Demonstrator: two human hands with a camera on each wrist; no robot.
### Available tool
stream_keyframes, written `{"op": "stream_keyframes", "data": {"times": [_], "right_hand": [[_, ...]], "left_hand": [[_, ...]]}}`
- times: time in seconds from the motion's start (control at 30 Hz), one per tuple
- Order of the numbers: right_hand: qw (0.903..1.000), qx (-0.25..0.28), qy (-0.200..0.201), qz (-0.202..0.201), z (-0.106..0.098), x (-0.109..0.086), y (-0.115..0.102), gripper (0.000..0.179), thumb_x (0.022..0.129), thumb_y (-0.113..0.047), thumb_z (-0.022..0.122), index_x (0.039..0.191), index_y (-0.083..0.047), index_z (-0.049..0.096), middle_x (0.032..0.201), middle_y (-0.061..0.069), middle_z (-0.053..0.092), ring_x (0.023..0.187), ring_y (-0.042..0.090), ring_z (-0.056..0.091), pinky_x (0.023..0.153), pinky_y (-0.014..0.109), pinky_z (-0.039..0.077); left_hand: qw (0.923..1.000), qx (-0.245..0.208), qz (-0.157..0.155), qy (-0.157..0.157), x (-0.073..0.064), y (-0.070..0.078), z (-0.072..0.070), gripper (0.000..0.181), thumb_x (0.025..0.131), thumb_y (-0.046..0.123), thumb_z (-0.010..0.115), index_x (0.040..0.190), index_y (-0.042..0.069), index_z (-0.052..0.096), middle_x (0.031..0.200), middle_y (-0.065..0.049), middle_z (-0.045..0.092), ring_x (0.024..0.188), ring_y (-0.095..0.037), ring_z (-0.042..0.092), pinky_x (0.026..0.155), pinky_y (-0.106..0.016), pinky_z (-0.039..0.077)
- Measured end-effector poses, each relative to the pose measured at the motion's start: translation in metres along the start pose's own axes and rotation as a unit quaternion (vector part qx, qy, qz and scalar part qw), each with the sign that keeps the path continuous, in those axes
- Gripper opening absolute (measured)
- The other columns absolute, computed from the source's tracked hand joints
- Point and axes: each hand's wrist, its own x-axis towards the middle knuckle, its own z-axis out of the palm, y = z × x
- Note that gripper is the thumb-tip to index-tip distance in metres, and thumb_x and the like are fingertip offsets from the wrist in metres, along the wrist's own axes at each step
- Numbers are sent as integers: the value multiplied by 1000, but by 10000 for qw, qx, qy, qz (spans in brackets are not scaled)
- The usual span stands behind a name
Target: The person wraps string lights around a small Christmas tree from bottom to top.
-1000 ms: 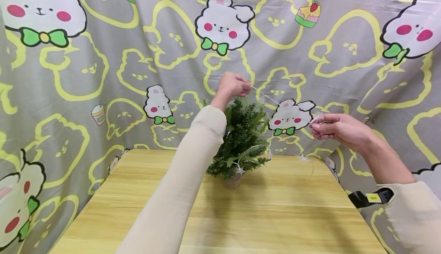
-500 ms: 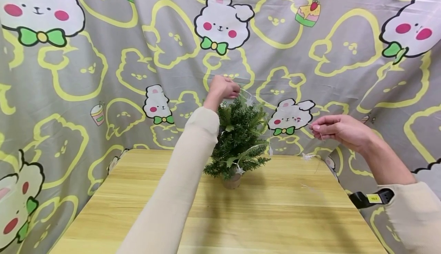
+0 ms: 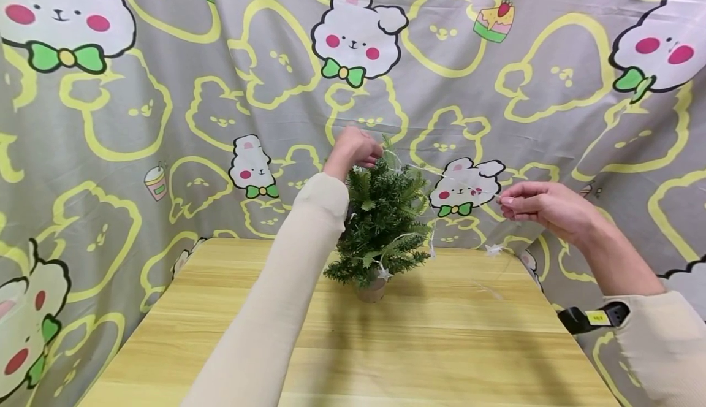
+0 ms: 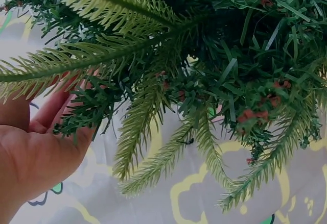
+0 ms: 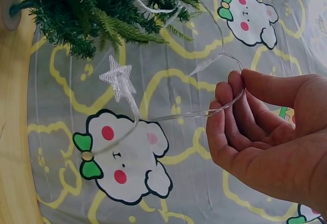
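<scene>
A small artificial Christmas tree (image 3: 386,217) stands upright on the table, its round base (image 3: 372,292) showing below the branches. My left hand (image 3: 357,148) is at the treetop with fingers curled, and the wire of star string lights runs from its fingertips. Branches partly hide that hand (image 4: 51,142) in the left wrist view. Out to the right, my right hand (image 3: 543,206) pinches the clear wire (image 5: 194,113) between thumb and fingertips. A clear star light (image 5: 118,77) dangles from this wire. Another star (image 3: 383,273) sits low on the tree's front.
The wooden table (image 3: 430,358) spreads out beneath the tree. Behind it hangs a grey curtain (image 3: 287,106) printed with cartoon faces. A loose length of the string hangs below the right hand, with a star light (image 3: 493,249) on it.
My left hand has moved left and slightly down to the treetop, carrying the wire with it. The right hand stays nearly in place while the hanging lights sway.
</scene>
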Motion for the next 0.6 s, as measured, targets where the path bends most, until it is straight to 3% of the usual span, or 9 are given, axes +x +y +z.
{"op": "stream_keyframes", "data": {"times": [0.2, 0.3, 0.43, 0.53, 0.6], "right_hand": [[10000, 79, 35, 9, 2, 1, 0, 15, 102, -13, 60, 102, -21, 72, 95, -10, 70, 89, 8, 69, 79, 22, 57], [10000, 69, 47, 18, 3, 2, -1, 15, 102, -13, 60, 102, -22, 72, 95, -10, 70, 89, 8, 69, 79, 22, 57], [10000, 47, 24, 32, 4, 2, -2, 14, 102, -15, 60, 102, -22, 72, 95, -10, 69, 89, 9, 68, 80, 22, 57], [10000, 75, 3, 22, 4, 3, -2, 14, 102, -14, 60, 102, -22, 72, 95, -9, 69, 89, 8, 68, 81, 22, 57], [9999, 123, 3, 10, 4, 4, -2, 16, 103, -13, 59, 102, -22, 72, 95, -9, 69, 88, 8, 68, 81, 22, 58]], "left_hand": [[9999, -41, 64, 127, -2, 4, -2, 25, 90, 1, 70, 115, -4, 69, 81, -9, 70, 67, -16, 66, 92, -34, 59], [9995, -7, 174, 278, -5, 9, -4, 28, 91, 4, 71, 119, -1, 69, 79, -7, 71, 66, -13, 67, 88, -32, 60], [9985, 183, 373, 351, -15, 22, -9, 31, 94, 10, 72, 124, 4, 68, 94, -9, 76, 76, -15, 72, 84, -28, 60], [9973, 345, 590, 260, -24, 34, -12, 26, 95, 12, 71, 120, 5, 71, 106, -12, 77, 89, -18, 75, 80, -26, 60], [9966, 393, 710, 157, -31, 41, -12, 23, 95, 12, 71, 117, 4, 73, 105, -12, 77, 93, -19, 75, 77, -23, 60]]}}
